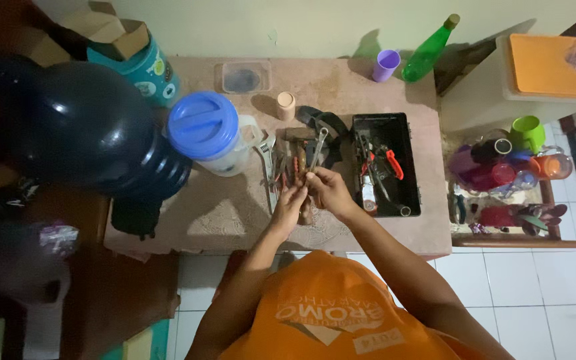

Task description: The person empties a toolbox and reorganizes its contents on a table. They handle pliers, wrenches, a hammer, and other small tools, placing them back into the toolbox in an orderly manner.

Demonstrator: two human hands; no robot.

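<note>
**One head camera, looking straight down**

There is a single view, worn on the person's head and aimed almost vertically down. The orange shirt (331,313) fills the bottom edge, so the lens sits just above the chest. Both forearms run up from there to the hands (311,193) near mid-frame, at arm's length. The bench (235,220) spans the middle, its far edge meeting the wall (301,27) at the top. The wide lens also takes in tiled floor (535,293) at right; the left side is dark and perhaps a little blurred.
</note>
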